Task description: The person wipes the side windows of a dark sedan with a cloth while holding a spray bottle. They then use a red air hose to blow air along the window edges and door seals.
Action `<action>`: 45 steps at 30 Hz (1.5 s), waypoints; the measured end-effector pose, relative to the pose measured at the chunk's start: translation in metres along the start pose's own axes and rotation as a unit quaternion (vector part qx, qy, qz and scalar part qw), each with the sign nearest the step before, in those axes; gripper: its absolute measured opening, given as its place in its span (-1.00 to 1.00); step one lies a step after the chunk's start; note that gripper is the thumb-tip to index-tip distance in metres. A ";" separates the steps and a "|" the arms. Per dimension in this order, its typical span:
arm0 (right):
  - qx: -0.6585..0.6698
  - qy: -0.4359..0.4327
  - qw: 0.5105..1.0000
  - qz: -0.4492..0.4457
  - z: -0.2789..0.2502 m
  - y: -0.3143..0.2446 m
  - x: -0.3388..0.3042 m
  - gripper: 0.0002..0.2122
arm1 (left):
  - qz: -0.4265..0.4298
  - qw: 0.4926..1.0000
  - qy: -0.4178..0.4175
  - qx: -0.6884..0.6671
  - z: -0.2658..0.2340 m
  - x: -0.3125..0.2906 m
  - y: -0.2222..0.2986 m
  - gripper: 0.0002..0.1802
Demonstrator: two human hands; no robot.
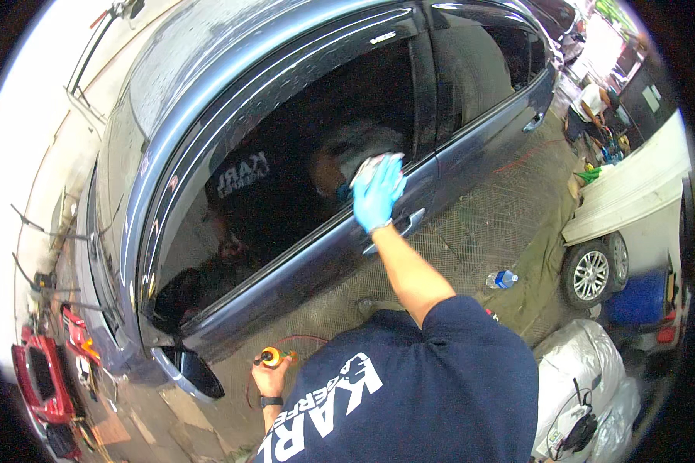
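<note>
My right hand (381, 193), in a light blue glove, presses a crumpled whitish cloth (377, 160) against the dark front side window (301, 147) of a blue-grey car, near the window's lower rear corner. Just below it is the front door handle (413, 222). Low at the left, my bare left hand (270, 376) is wrapped round a small orange-yellow bottle (270, 356), apart from the car. A dark band circles that wrist. Most of the bottle's body is hidden by the fingers.
The side mirror (189, 372) juts out near my left hand. Behind me on the floor are a plastic water bottle (502, 279), wheels (591, 272) and a silvery covered bundle (587, 370). Another person (591, 108) bends at the far right. Red car parts (42, 378) stand at left.
</note>
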State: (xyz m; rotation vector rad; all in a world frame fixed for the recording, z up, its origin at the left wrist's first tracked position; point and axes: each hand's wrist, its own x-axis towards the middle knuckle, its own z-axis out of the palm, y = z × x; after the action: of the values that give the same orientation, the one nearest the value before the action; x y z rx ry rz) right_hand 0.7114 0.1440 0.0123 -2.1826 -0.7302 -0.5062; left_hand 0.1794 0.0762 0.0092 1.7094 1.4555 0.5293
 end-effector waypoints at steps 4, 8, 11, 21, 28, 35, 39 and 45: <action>0.070 0.053 0.996 -0.005 -0.018 0.015 0.029 -0.07 | -0.003 0.999 0.005 -0.051 0.027 0.011 0.024 -0.59; 0.003 0.054 0.994 -0.090 -0.072 -0.011 0.151 -0.20 | -0.017 0.999 -0.011 0.038 0.035 0.007 0.045 -0.55; -0.022 0.082 0.988 -0.132 -0.086 -0.025 0.228 -0.23 | 0.002 0.998 -0.040 0.049 0.045 0.015 0.051 -0.54; -0.078 0.024 0.994 -0.076 -0.099 -0.057 0.275 -0.32 | 0.022 0.994 -0.070 0.082 0.048 0.023 0.043 -0.48; -0.048 0.094 0.987 -0.117 -0.079 -0.022 0.241 -0.29 | -0.032 0.996 -0.063 0.054 0.031 0.013 0.024 -0.50; -0.053 -0.034 0.996 -0.060 -0.054 0.065 0.079 -0.20 | -0.054 0.997 -0.052 0.025 0.010 -0.011 0.014 -0.56; -0.117 -0.084 0.989 -0.014 -0.051 0.072 0.037 -0.17 | -0.049 0.996 -0.054 0.057 -0.007 -0.023 0.019 -0.56; -0.172 -0.096 0.979 0.055 -0.040 0.057 0.006 -0.18 | -0.048 0.998 -0.024 -0.032 -0.023 -0.030 -0.012 -0.61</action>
State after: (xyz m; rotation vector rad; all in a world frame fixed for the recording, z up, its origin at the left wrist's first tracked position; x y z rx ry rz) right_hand 0.7482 0.0842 0.0100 -2.6085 -0.6558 -0.3898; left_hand 0.1473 0.0549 0.0182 1.5829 1.4640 0.4756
